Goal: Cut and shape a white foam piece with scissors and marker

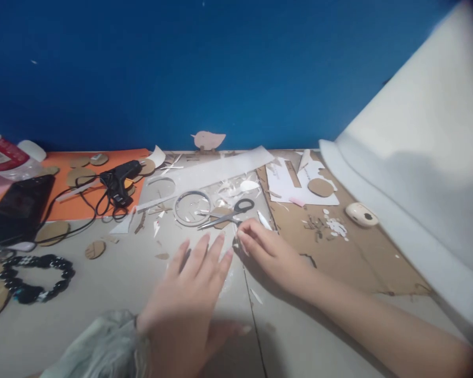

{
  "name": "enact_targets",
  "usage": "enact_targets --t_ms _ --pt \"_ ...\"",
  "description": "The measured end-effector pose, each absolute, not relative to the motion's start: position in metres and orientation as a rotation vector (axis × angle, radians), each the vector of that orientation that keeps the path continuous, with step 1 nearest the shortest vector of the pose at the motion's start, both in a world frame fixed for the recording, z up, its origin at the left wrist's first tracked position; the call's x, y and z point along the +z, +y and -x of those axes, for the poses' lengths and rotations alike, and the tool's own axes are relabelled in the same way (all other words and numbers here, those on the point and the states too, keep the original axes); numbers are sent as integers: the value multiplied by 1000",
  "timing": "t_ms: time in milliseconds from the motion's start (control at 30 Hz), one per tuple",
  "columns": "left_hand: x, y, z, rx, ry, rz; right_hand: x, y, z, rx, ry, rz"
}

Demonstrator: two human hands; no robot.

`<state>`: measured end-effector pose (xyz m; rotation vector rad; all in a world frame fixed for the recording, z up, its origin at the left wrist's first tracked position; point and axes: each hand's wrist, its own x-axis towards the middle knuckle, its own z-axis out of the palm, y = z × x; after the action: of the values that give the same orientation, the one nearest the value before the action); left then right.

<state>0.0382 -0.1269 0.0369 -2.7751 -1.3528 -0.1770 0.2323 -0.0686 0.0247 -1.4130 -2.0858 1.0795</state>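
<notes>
My left hand (193, 294) is held palm down over the grey tiled surface, fingers stretched out and slightly apart, with nothing in it. To its right, my right hand (266, 247) has its thumb and fingers closed in a pinch. Something small and dark shows at its fingertips, too unclear to name. Just beyond lies a pair of scissors (226, 216) with dark handles, blades pointing left; one handle loop shows, the other is hidden by my right hand. The blades overlap a pale ring (176, 210). A cardboard piece (222, 222) lies under the scissors.
A black glue gun (120, 178) and cardboard discs lie on orange paper (59, 206) at left, near a phone (21, 207) and beaded bracelet (65, 268). A pink paper bird (208, 140) stands by the blue wall. At right are brown cardboard (362, 262) and a white case (360, 214).
</notes>
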Motion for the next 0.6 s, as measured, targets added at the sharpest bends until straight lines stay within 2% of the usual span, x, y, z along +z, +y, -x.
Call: enact_targets --t_ms 167,367,500,600 --pt "21 -116 -34 42 -1299 2916 24 -67 -233 1124 -2049 1422" --pt "11 -111 -35 26 -1260 2986 23 -65 -233 1116 -2070 1396" --pt "4 -97 -35 -183 -1259 3007 23 -66 -231 1122 -2024 1372" --pt "5 -88 -37 -426 -1271 3046 32 -65 -236 1212 -1791 1281"
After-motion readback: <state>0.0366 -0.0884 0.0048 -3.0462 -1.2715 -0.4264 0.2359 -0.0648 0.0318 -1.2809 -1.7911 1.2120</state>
